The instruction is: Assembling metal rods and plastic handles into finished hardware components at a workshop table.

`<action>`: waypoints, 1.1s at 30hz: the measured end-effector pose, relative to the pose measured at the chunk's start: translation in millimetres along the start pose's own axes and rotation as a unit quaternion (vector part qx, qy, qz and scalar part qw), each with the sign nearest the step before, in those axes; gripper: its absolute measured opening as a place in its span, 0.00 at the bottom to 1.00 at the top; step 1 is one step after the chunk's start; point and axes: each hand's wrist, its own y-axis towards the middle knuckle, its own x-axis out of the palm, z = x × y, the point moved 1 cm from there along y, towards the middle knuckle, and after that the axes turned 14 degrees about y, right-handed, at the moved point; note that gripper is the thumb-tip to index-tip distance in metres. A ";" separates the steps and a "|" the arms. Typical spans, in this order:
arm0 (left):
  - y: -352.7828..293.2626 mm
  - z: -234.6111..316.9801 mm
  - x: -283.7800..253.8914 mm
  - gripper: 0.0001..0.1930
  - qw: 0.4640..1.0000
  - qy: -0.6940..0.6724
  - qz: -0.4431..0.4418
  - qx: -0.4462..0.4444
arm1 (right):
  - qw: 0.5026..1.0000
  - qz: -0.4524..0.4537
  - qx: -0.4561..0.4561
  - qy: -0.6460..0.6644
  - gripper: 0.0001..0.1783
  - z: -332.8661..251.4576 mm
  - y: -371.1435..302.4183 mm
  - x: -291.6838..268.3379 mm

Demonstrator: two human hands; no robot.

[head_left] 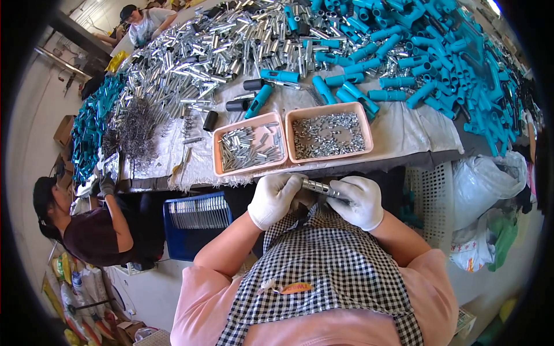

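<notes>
In front of my apron I hold a shiny metal tube that has small holes or marks along its side. My left hand, in a white glove, pinches the tube's left end. Round its other end the fingers of my gloved right hand are closed, hiding that end. Just beyond my hands, at the table's near edge, stand two pink trays. The left tray holds short metal pins; the right tray holds many tiny metal parts.
Metal tubes heap across the table, with teal tubular handles piled at right and black springs at left. A blue crate of metal rods stands lower left, a white plastic basket at right. One co-worker sits left, another far off.
</notes>
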 end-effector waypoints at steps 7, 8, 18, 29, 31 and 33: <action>31.0 -11.0 -1.0 0.19 0.999 0.053 -0.002 0.000 | 0.954 -0.024 0.246 0.172 0.16 9.4 -3.7 -1.9; 39.2 -19.4 -0.7 0.22 0.995 0.101 0.020 0.014 | 0.919 -0.060 0.331 0.207 0.14 8.2 -3.9 -5.0; 42.3 -38.2 24.0 0.15 0.988 -0.151 0.013 -0.024 | 0.470 -0.022 0.605 0.642 0.26 6.8 -20.3 -3.8; 33.3 -69.1 34.2 0.15 0.977 -0.208 -0.051 -0.012 | 0.333 -0.026 0.641 0.691 0.21 -12.4 -15.9 -9.8; 29.9 -73.6 36.5 0.14 0.968 -0.236 -0.081 -0.023 | 0.322 -0.030 0.646 0.692 0.22 -16.0 -16.8 -9.7; 25.5 -74.4 35.8 0.14 0.967 -0.239 -0.083 -0.018 | 0.312 -0.034 0.649 0.693 0.23 -17.9 -18.6 -9.5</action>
